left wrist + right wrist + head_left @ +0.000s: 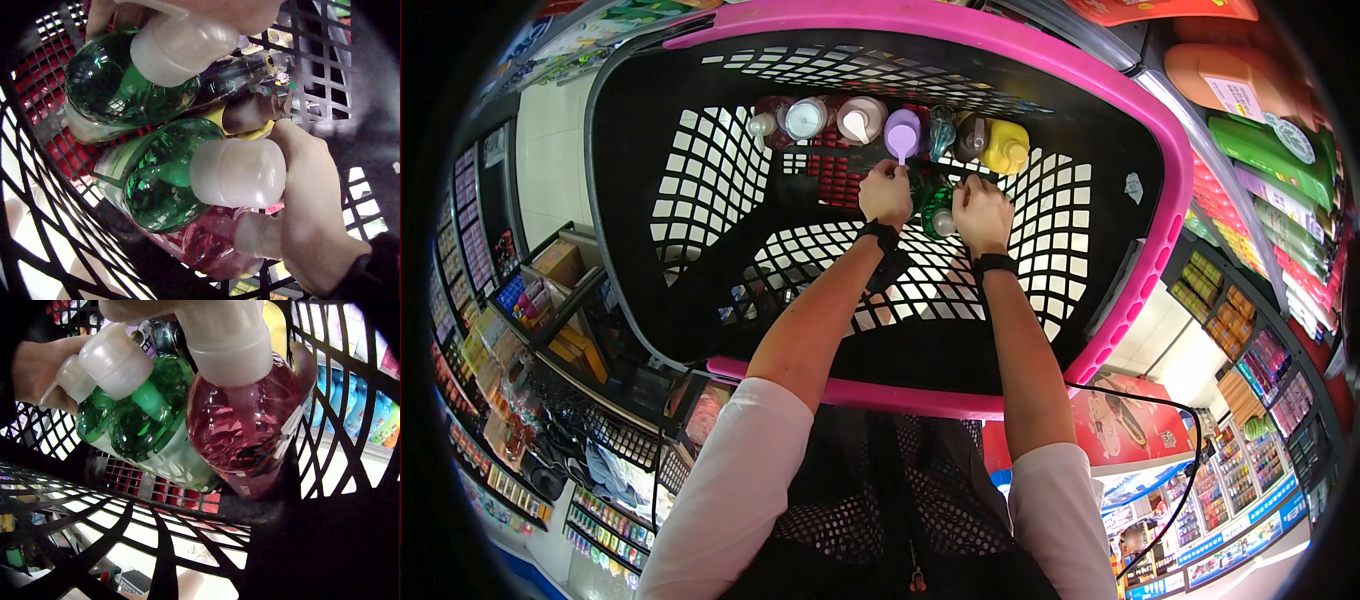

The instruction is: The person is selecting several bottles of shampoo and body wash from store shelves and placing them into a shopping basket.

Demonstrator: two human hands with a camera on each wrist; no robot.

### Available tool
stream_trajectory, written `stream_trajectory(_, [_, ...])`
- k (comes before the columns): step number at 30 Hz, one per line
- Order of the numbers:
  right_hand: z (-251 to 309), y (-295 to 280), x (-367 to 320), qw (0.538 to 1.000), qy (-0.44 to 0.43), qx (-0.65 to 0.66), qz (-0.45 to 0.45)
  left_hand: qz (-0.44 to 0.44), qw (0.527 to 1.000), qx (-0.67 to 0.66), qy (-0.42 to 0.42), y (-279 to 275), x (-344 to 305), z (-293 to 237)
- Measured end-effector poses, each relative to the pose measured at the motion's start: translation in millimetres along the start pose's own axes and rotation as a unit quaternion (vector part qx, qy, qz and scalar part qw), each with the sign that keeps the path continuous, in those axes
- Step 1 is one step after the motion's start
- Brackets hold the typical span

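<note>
Both hands are down inside a black mesh basket with a pink rim. My left hand grips a green pump bottle by its upper part, below a whitish pump head. Beside it stands a second green pump bottle, between the two hands. My right hand holds a pink pump bottle, its fingers curled around the top near the white pump. In the head view the pink bottle is hidden under the right hand.
Along the basket's far side stand a purple pump bottle, a white-topped one, a teal one, a brown one and a yellow one. Store shelves with bottles rise close on the right.
</note>
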State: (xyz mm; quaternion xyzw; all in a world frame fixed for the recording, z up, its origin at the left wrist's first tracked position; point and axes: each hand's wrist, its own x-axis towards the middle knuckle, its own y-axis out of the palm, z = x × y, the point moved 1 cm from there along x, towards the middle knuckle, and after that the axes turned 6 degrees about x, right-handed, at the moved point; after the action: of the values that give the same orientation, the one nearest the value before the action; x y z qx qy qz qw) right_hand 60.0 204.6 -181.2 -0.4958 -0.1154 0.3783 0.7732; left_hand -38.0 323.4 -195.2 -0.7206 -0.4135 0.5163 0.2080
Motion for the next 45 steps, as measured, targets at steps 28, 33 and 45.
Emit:
stream_trajectory(28, [1.8,-2.0,1.3,1.000,-0.005,0.007,-0.008,0.007,1.000,-0.030,0.005,2.0,2.5,3.5])
stream_trajectory(33, [2.1,-2.1,1.0,1.000,-0.002,0.003,-0.002,0.004,1.000,-0.022,0.014,1.4,1.9,2.7])
stream_trajectory(45, [1.9,-1.8,-0.1,1.000,-0.002,0.002,-0.004,0.008,1.000,-0.024,0.004,0.9,1.4,2.8])
